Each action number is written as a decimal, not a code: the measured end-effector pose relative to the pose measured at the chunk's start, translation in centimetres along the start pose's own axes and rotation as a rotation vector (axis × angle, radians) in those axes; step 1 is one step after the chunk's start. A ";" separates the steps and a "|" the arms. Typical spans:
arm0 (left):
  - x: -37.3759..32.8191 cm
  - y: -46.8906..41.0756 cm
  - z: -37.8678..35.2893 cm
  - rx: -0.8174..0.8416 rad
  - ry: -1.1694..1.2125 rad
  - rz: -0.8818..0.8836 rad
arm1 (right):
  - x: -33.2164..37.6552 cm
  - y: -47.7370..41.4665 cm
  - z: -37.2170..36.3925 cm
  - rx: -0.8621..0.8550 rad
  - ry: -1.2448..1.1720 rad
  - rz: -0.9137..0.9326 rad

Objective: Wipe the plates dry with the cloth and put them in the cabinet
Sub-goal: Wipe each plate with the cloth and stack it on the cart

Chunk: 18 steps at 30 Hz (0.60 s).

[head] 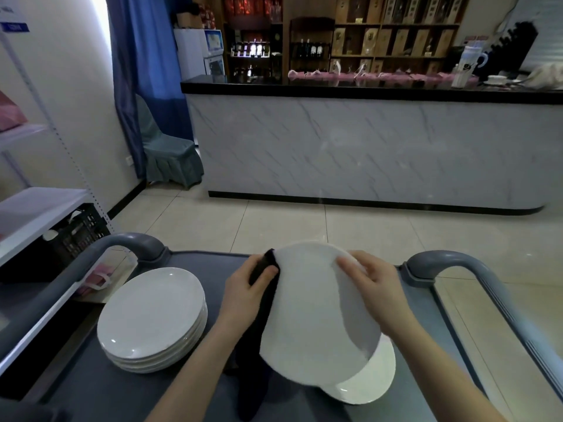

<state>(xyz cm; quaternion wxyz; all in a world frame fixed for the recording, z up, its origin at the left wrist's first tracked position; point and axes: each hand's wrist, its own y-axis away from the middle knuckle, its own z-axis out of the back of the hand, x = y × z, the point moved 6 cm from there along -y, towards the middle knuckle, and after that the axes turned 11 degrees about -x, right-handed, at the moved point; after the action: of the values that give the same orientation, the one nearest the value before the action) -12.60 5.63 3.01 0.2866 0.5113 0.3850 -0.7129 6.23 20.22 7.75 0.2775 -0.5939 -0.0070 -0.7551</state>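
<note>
A white plate (307, 312) is held tilted above the grey cart (91, 388). My right hand (377, 287) grips its far right rim. My left hand (246, 290) holds a dark cloth (259, 330) against the plate's left edge; the cloth hangs down to the cart top. Beneath the held plate lies another white plate (368, 382). A stack of several white plates (152, 318) sits on the cart to the left.
Grey cart handles rise at the left (128, 242) and right (451, 263). A white shelf unit (39, 214) with a black crate (82, 229) stands at the left. A marble-fronted counter (365, 147) runs across the room beyond tiled floor. A covered chair (170, 156) stands by the blue curtain.
</note>
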 end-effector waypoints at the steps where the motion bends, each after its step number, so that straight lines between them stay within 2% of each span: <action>1: 0.7 0.6 0.2 -0.084 0.066 0.053 | -0.5 0.6 0.3 -0.142 -0.064 -0.054; 3: 1.8 2.2 -0.1 -0.237 0.180 0.151 | -1.4 2.3 0.1 -0.398 -0.200 -0.183; 5: 2.1 3.0 -0.4 -0.314 0.227 0.192 | -1.6 3.4 -0.5 -0.477 -0.258 -0.226; 7: 2.0 2.7 -0.1 -0.310 0.253 0.194 | -1.5 3.1 -0.7 -0.384 -0.232 -0.194; 10: 1.3 1.2 1.2 -0.243 0.209 0.114 | -1.4 1.1 0.1 -0.131 -0.168 -0.131; 14: -1.5 -0.3 1.1 0.034 -0.014 -0.088 | -0.3 -1.2 -0.7 0.235 0.071 0.004; 16: -2.1 -0.8 0.5 0.157 -0.119 -0.113 | -0.5 -1.2 -1.6 0.311 0.140 0.035; 18: -2.0 -1.1 0.0 0.213 -0.169 -0.098 | -1.0 -0.9 -2.1 0.279 0.087 0.010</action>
<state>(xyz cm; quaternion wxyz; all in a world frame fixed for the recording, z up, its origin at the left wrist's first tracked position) -12.82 6.23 5.20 0.2268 0.4576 0.3061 -0.8034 4.17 20.69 6.48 0.3614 -0.5164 -0.0969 -0.7703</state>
